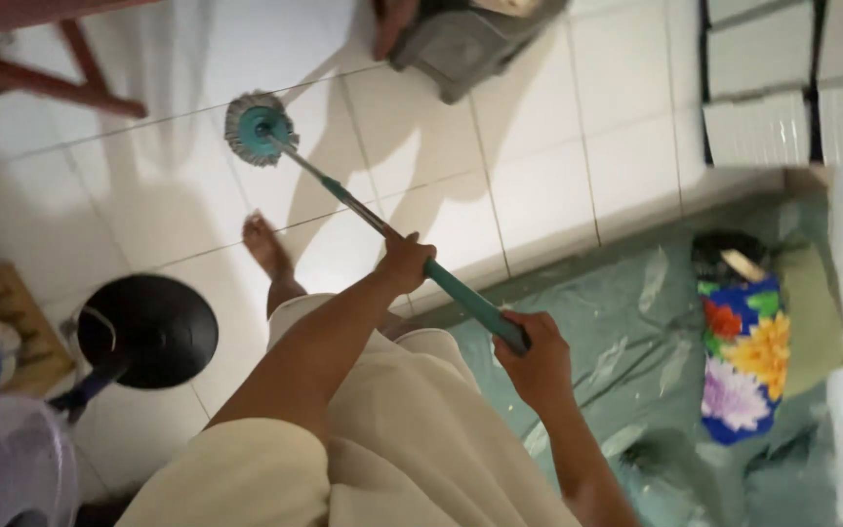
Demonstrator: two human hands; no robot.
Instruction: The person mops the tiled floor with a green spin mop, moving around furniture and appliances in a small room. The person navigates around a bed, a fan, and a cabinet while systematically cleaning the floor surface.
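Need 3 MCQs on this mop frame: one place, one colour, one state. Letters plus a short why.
1. Where does the mop head rest?
A. on the white tiled floor
B. on the green mat
C. in a bucket

2. What colour is the mop handle?
A. red
B. teal
C. yellow

3. How is the handle held?
A. left hand only
B. lying loose
C. both hands closed around it

Key: 1 A, the head sits flat on the tiles; 2 B, the shaft is teal; 3 C, the left hand wraps the middle and the right hand the upper end.
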